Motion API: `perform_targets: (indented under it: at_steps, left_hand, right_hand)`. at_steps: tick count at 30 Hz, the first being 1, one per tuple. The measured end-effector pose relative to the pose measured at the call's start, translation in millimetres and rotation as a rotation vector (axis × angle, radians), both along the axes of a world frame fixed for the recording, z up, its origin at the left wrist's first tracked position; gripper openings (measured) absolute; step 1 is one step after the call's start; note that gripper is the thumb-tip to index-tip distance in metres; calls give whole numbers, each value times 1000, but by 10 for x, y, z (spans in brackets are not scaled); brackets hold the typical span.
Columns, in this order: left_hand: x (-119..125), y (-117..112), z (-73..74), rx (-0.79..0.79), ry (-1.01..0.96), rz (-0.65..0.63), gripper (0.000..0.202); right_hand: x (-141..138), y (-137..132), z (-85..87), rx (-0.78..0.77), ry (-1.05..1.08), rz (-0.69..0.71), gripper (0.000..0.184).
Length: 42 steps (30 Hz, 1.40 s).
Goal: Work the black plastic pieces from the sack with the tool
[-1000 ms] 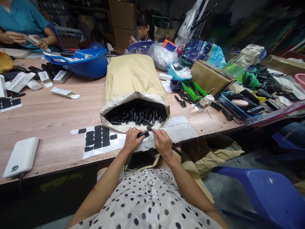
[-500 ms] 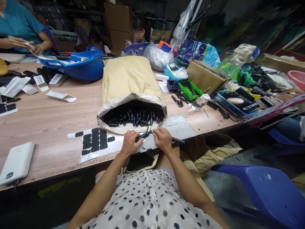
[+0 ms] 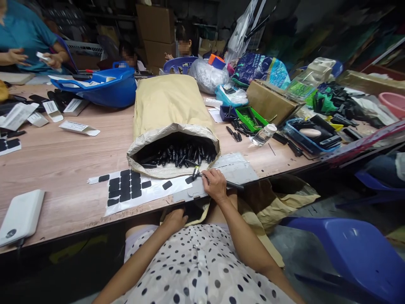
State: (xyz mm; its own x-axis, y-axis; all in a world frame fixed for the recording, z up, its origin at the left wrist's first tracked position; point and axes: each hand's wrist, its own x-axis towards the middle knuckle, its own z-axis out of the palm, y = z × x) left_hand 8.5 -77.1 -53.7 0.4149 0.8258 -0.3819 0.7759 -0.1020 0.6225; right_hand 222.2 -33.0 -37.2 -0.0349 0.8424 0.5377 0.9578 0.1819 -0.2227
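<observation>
At the front edge of the wood-grain table [image 3: 72,169], the right hand [image 3: 215,185] curls closed round a slim black-handled hammer [image 3: 234,185]; it lies crosswise, head leftward, near the tan pale-lined sack [image 3: 169,101]. The left hand [image 3: 175,219] is lower, farther off; its grip I cannot tell.

Tan sack [image 3: 171,99] is blocking ctr, mouth facing operator. L of it, bare tabletop [image 3: 109,141] is leaving a lane, blue basin [image 3: 109,96] capping the far end. R hand [image 3: 216,183] + hammer [image 3: 195,172] are crowding sack's front R. Farther R, clear jar [image 3: 263,136] & green tray [image 3: 261,120] are narrowing access. Table edge [image 3: 133,217] is standing btwn L hand [image 3: 175,219] & sack.
</observation>
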Motion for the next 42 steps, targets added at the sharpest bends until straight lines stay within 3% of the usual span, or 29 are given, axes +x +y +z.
perform_targets:
  at_steps: [3,6,9,11,13,15,20,26,33,37,42]
  left_hand:
    - [-11,9,91,-3,-40,-86,2]
    - [-15,99,402,-35,-199,-102,12]
    - [-72,394,702,52,-280,83,27]
    - [-156,677,799,296,-219,295,25]
    - [-254,957,815,543,-121,484,24]
    - [-331,1183,789,647,-16,615,31]
    - [-341,1418,776,501,151,715,34]
    - [-285,1349,897,452,196,756,31]
    - [-226,956,865,578,111,634,14]
    - [-87,773,679,553,-31,425,26]
    - [-15,778,416,628,-101,180,20]
  right_hand:
    - [-2,0,-1,-13,2,-2,21]
    - [-2,-4,-6,-20,-3,-3,21]
    - [-2,-6,-10,-22,-2,-6,21]
    - [-2,-4,-11,-20,1,-5,20]
    - [-2,-1,-12,-17,1,0,20]
    - [-3,2,-11,-13,2,6,20]
    - [-12,2,0,-23,6,6,20]
    - [-21,-4,23,14,1,6,18]
    - [-9,-6,2,-38,-9,-4,20]
    - [-5,-8,-13,-56,-12,-2,22]
    - [8,1,-17,-43,-9,2,22]
